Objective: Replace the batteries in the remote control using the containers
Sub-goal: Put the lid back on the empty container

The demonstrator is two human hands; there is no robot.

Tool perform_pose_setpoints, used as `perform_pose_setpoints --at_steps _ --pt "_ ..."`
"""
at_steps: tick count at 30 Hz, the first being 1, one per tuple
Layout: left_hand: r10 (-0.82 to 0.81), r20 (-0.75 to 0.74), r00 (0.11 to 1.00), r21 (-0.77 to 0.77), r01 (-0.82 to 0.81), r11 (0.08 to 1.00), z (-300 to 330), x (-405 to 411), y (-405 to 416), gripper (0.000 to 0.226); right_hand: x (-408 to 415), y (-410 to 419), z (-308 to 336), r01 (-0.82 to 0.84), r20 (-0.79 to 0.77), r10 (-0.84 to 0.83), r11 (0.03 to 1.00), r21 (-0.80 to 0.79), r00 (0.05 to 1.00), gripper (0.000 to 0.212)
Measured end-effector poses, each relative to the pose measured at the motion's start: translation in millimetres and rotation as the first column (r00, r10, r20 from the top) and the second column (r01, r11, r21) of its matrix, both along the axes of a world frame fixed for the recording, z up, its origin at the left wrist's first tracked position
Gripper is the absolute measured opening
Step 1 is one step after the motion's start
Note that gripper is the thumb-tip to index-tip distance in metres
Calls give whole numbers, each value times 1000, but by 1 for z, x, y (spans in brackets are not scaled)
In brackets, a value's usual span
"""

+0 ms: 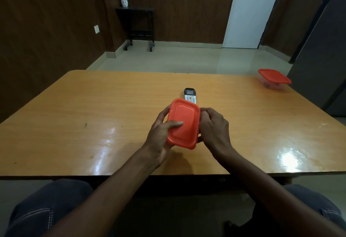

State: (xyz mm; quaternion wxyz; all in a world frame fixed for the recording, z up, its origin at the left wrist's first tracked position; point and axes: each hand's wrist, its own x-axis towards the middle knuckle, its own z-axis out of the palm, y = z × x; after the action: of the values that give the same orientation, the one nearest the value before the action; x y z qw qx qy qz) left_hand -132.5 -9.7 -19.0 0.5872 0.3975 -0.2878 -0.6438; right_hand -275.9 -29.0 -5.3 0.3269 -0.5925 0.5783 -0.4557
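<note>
A small container with an orange-red lid (184,123) is held just above the wooden table (93,109), tilted toward me. My left hand (159,139) grips its left side with the thumb lying across the lid. My right hand (213,126) holds its right edge, fingers curled at the lid's rim. The container's contents are hidden by the lid. Just behind it lies a white remote control (190,95) with a dark screen end, face up; its near end is covered by the lid. A second clear container with a red lid (274,77) stands at the far right of the table.
Beyond the table's far edge is a tiled floor, a black wheeled stand (139,25) by the brown wall, and a white door (250,12). A grey cabinet (322,59) stands to the right of the table. My knees are under the near edge.
</note>
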Motion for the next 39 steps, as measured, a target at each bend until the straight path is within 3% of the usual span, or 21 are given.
perform_pose_setpoints --at_steps 3,6,9,15,18,21,28,32,35,37,39 --pt "-11 4 1000 -3 11 1000 2 4 -2 60 -4 -3 5 -45 154 32 996 83 987 30" --pt "4 53 999 -15 -3 1000 6 8 -5 60 -9 -7 10 -153 396 85 978 143 914 23" --pt "34 79 996 -39 -31 999 9 8 -6 58 -11 -9 14 -191 476 108 973 128 872 15" --pt "30 172 985 -70 -18 997 11 16 -7 51 -12 -9 13 -220 410 174 973 67 895 22" --pt "-32 323 946 -143 82 986 12 16 -4 39 -16 -13 16 -220 302 214 975 -14 929 22" --pt "-73 442 894 -196 176 965 11 14 0 42 -24 -16 19 -251 170 255 967 -48 952 15" --pt "-99 499 861 -210 231 950 14 23 2 43 -30 -19 21 -328 153 330 944 -38 932 10" --pt "63 463 884 -198 34 980 12 24 1 56 -29 -20 18 -268 203 272 962 -48 941 11" --pt "56 313 948 -84 -31 996 12 30 -4 75 -27 -22 18 -119 318 111 993 7 942 13" --pt "48 243 969 -57 -35 998 11 34 -6 70 -26 -22 17 -104 365 73 993 64 928 15" --pt "95 267 959 -57 -82 995 9 36 -7 55 -25 -20 18 -150 372 109 985 85 922 16"
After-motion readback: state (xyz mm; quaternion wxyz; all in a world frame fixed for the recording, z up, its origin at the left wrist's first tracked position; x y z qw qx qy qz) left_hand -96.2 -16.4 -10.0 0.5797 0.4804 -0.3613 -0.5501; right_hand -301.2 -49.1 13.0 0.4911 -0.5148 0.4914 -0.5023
